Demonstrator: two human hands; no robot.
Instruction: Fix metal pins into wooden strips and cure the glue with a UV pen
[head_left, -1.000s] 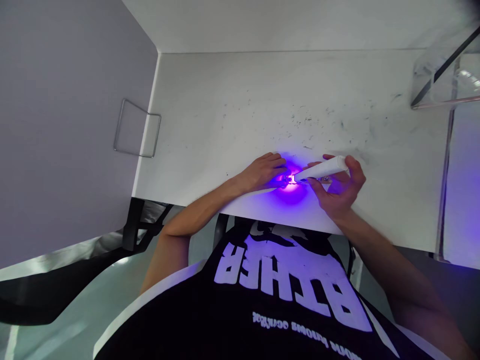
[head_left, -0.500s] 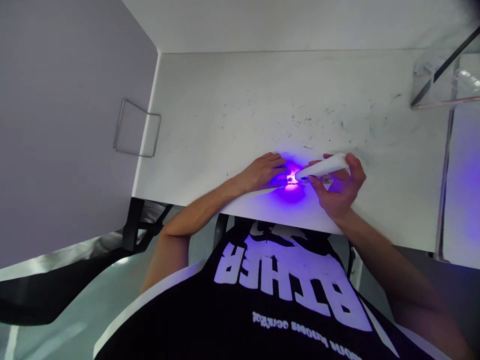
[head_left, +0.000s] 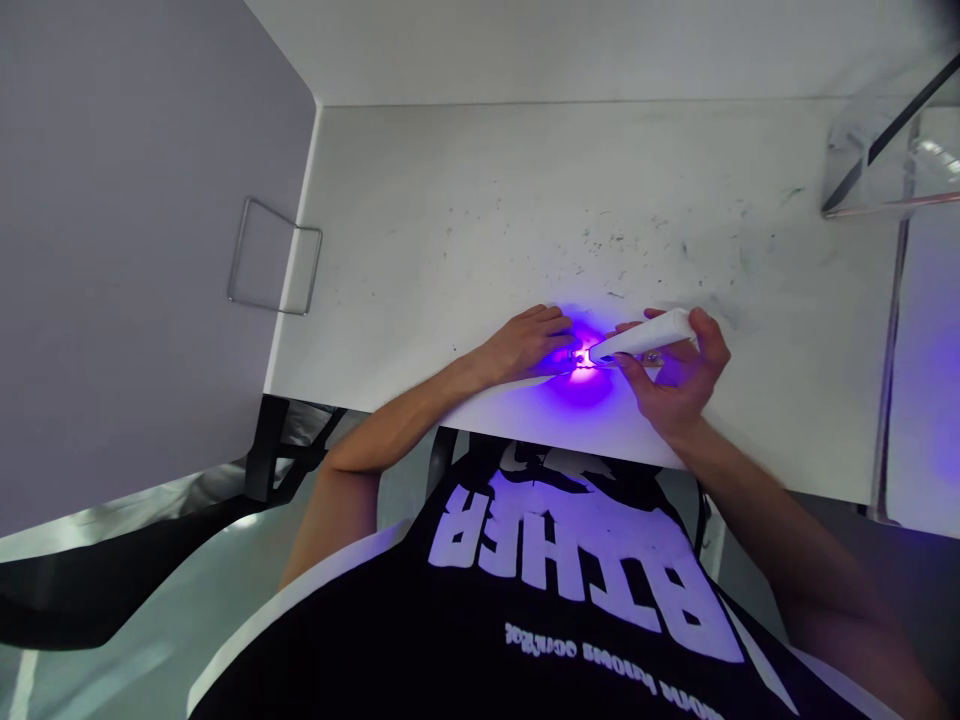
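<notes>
My right hand (head_left: 686,385) is closed around a white handheld UV lamp (head_left: 641,333), tilted with its lit tip down to the left. Bright violet light falls on a small clear piece (head_left: 581,357) just under that tip. Its details are washed out by the glare. My left hand (head_left: 532,342) lies on the table with its fingers curled at the left end of the clear piece, pinching it. More of a clear part (head_left: 655,358) shows beneath the lamp, near my right fingers; I cannot tell whether it is the same piece.
The white table (head_left: 420,270) has dark specks and smudges behind my hands. A bent metal wire frame (head_left: 315,270) stands at its left edge by a grey panel (head_left: 150,200). At the right are a clear plastic box (head_left: 862,150) and another white surface (head_left: 926,400).
The lamp and my right hand have shifted very slightly to the left. My left hand stays where it was, and the violet light is still on.
</notes>
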